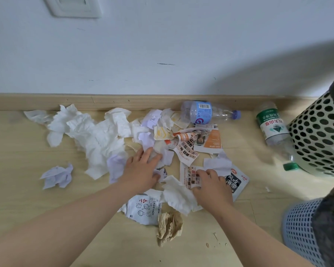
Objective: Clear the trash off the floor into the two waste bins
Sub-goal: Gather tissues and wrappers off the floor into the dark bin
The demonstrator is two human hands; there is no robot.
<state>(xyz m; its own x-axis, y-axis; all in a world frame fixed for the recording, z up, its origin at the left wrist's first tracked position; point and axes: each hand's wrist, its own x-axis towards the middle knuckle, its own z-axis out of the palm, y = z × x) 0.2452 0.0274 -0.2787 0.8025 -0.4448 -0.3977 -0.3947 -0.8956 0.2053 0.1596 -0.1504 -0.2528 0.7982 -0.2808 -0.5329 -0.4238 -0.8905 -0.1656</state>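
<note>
**Both hands down in the floor litter**

My left hand point(141, 168) lies spread flat on white paper scraps point(166, 157). My right hand point(210, 185) curls, pinching a torn printed leaflet point(189, 176). The litter lies on the wooden floor point(27, 170) along the baseboard point(37, 102), with the cream bin point(316, 141) and blue bin point(297, 228) to the right.

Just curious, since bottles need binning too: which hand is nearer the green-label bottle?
Right. The right hand sits left of the green-label bottle, closer to the camera; the left hand lies farther left.
</note>
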